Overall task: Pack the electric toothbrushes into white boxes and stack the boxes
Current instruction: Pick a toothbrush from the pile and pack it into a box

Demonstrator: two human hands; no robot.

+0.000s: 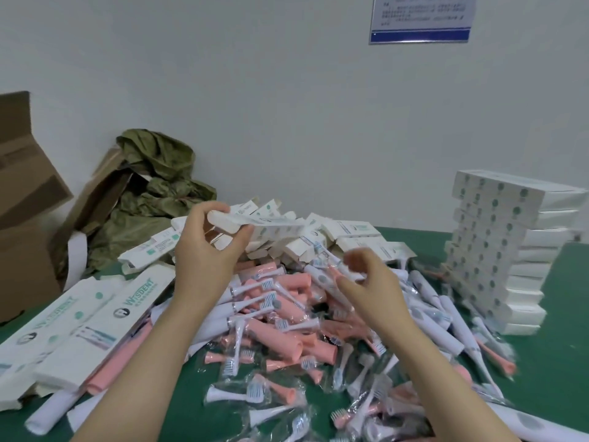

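Starting at the near edge of the toothbrush pile (287,314): bagged brush heads (255,392), slick in their film, easily swept off the green tabletop (557,362) by either forearm. Left of the pile, printed white sleeves (79,317) lying over pink handles, liable to slide if knocked.

Above the pile's middle, the right hand (373,285), grip apparently curled round a white toothbrush (322,275); blurred by motion, so judged rather than plainly seen. Above the pile's far left edge, the left hand (204,250), grip pinching one end of a white box (271,226) held roughly level.

Likely trouble here: missing the box mouth with the brush head, snagging bristles on a flap, crushing the thin card by pinching too hard, or dropping the brush back into the pile among look-alikes.

Behind the pile, a heap of loose boxes (350,232), prone to tumbling forward when pulled from. Right of the pile, the finished stack (497,250), rows uneven and seeming to lean; at risk of toppling under more boxes or a stray elbow.

Hard to make out: the box's held end, hidden behind the left fingers; the brush's lower handle, behind the right palm. Far left of the pile, a brown carton (25,193), cut off by the frame, beside a crumpled green bag (153,186). Farthest behind the pile, a wall notice (420,17), cropped and unreadable.
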